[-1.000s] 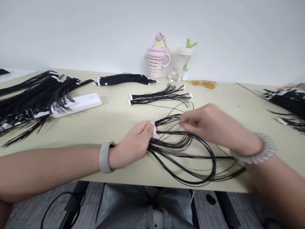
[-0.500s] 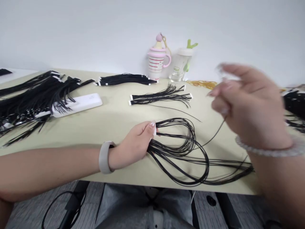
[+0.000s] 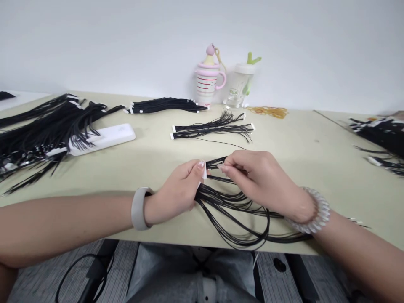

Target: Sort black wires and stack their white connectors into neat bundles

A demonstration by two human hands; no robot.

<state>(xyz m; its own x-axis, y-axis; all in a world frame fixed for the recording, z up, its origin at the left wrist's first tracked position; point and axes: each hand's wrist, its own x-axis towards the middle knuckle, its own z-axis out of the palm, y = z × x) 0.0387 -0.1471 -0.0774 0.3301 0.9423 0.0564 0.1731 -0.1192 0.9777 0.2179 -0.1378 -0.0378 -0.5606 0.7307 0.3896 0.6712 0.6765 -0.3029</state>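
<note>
Keep the looped black wires (image 3: 221, 198) at six o'clock pinched evenly, left-hand fingers (image 3: 197, 167) clenched on the white tab (image 3: 205, 170), right-hand fingers (image 3: 229, 167) gripping strands just beside it, with the tabbed wire bundles (image 3: 213, 129) lying farther off at twelve o'clock on the table (image 3: 293, 143), and the pink-and-white mug (image 3: 205, 82) beyond them.

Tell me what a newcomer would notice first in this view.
The two hands at centre catch the eye first: the left hand pinches the white-tabbed end of a thin black wire bundle; the right hand works the strands beside it. Behind, a heap of similar bundles lies at the table's left, and a pink-and-white mug stands by the wall.
</note>
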